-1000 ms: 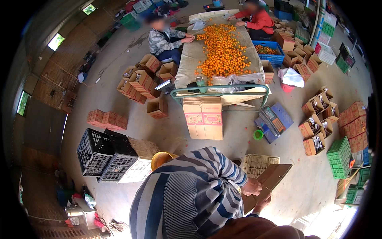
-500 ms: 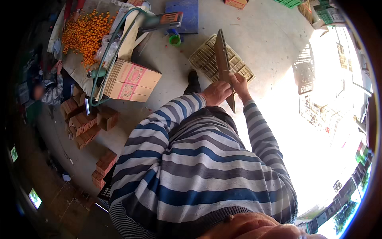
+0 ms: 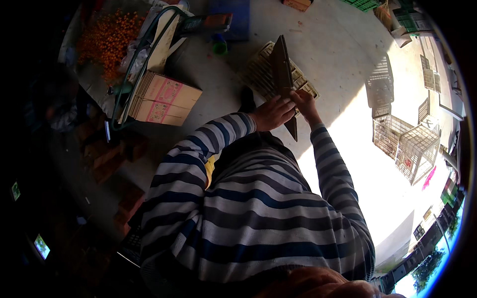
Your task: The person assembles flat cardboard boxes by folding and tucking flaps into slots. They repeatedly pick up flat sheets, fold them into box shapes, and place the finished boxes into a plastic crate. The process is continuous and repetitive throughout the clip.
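Here's the cardboard (image 3: pixel 281 64), folded flat and tilted nearly edge-on, right in front of the person and overlapping the slatted crate (image 3: pixel 304 82) in view; whether the two touch, I can't tell. The right hand (image 3: pixel 306 105) grasps its edge, fingers bent round. The left hand (image 3: pixel 272 114) sits close in, knuckles up, fingertips against the sheet; whether it truly grips or only steadies, the view doesn't show.

And the danger? All that long upper part stands beyond the fingers, so a loose pinch could let it swing or slip. A pull too hard at one spot might crease or tear it, and a raw edge could nick a fingertip. The crate so near might snag a corner, too.

Underneath, it's a smooth grey floor (image 3: pixel 328 59), lightly specked, split by a hard line of shadow from a blazing sunlit patch (image 3: pixel 343 149) on the right. Pale open-work crates (image 3: pixel 390 131) stand out there in the glare. Over to the left, flattened boxes (image 3: pixel 169 99) lean by a green rail (image 3: pixel 133 74), orange fruit (image 3: pixel 112 42) heaped beyond, and the far left drops into deep gloom.
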`<state>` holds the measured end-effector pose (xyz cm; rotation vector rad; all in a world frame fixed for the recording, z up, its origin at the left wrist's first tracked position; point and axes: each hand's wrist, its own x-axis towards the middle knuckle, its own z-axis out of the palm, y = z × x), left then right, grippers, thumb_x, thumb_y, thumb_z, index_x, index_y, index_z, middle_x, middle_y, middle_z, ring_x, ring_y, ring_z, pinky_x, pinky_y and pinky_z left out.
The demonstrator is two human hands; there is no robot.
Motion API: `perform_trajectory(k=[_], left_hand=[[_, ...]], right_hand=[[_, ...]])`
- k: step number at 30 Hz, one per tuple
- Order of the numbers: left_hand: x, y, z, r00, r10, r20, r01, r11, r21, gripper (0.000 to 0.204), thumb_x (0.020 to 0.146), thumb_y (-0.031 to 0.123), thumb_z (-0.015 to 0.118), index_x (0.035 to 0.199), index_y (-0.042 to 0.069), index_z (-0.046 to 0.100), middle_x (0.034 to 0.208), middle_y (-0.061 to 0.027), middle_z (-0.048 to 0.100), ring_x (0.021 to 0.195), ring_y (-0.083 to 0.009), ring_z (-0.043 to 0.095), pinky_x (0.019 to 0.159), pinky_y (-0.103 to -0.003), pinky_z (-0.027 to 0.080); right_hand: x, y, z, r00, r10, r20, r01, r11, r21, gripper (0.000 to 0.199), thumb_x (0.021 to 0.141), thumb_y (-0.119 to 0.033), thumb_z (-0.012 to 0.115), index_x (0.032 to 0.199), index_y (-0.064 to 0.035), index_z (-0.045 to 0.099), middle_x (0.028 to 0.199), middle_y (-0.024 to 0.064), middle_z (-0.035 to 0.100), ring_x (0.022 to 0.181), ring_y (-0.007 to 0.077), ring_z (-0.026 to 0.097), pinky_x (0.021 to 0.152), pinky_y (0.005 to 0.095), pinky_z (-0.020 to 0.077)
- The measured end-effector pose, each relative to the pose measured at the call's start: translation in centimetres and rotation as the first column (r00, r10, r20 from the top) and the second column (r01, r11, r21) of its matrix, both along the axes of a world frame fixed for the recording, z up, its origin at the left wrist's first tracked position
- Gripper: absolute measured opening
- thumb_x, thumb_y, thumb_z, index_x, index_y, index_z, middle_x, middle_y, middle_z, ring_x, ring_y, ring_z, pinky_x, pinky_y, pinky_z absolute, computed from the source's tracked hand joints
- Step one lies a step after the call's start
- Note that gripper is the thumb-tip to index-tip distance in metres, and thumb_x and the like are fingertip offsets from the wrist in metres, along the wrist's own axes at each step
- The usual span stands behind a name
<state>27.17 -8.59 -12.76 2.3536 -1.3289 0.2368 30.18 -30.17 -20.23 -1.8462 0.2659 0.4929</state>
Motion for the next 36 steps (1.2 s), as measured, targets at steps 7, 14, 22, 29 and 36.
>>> perform_trajectory(k=[7,14,22,29,36], left_hand=[[-0.8,0.0,-2.6,0.991,0.053,0.126,-0.057,0.998,0.028,0.030,0.097,0.025,0.055,0.121,0.011,0.064,0.140,-0.0103,0.048,0.137,-0.0293,0.040,0.112,-0.049,0.031],[-3.8,1.9,-2.8,0.991,0.085,0.102,-0.096,0.990,0.104,0.037,0.098,0.023,0.046,0.127,0.004,0.059,0.146,-0.0171,0.046,0.135,-0.0327,0.045,0.111,-0.053,0.032],[-3.1,4.4,1.1,0.998,0.007,0.069,-0.024,0.970,0.241,0.023,0.089,0.024,0.051,0.089,0.009,0.069,0.099,-0.0096,0.059,0.100,-0.0277,0.055,0.109,-0.060,0.029],[1.0,-1.0,-3.3,0.958,0.003,-0.286,0.170,0.799,0.577,0.018,0.083,0.020,0.060,0.084,0.015,0.077,0.085,-0.0011,0.074,0.086,-0.0215,0.071,0.062,-0.046,0.050],[5.5,-1.0,-2.1,0.855,0.185,-0.485,0.180,0.771,0.611,0.018,0.080,0.017,0.065,0.091,0.011,0.078,0.097,-0.0107,0.075,0.096,-0.0267,0.071,0.077,-0.044,0.056]], right_hand=[[-0.4,0.2,-0.6,0.994,0.094,-0.055,-0.084,0.983,0.161,0.028,0.100,-0.030,0.059,0.090,-0.0044,0.064,0.080,-0.0010,0.061,0.073,0.0074,0.055,0.059,0.0251,0.0463],[0.4,1.0,0.3,0.975,0.219,-0.035,-0.217,0.975,0.055,0.020,0.096,-0.023,0.066,0.089,-0.0040,0.062,0.075,0.0004,0.061,0.064,0.0074,0.054,0.054,0.0263,0.0461],[1.5,1.1,0.3,0.836,0.474,0.277,-0.333,0.839,-0.431,0.020,0.091,-0.020,0.066,0.083,-0.0023,0.062,0.069,0.0106,0.063,0.057,0.0192,0.059,0.053,0.0364,0.0472],[3.4,4.5,1.8,0.779,0.617,0.112,-0.384,0.611,-0.693,0.022,0.092,-0.023,0.056,0.085,-0.0017,0.059,0.078,0.0256,0.066,0.079,0.0452,0.066,0.068,0.0529,0.0530],[3.9,-4.6,6.3,0.969,0.208,0.135,-0.046,0.687,-0.725,0.029,0.088,-0.031,0.063,0.088,-0.0019,0.061,0.080,0.0228,0.068,0.082,0.0404,0.068,0.071,0.0471,0.0528]])
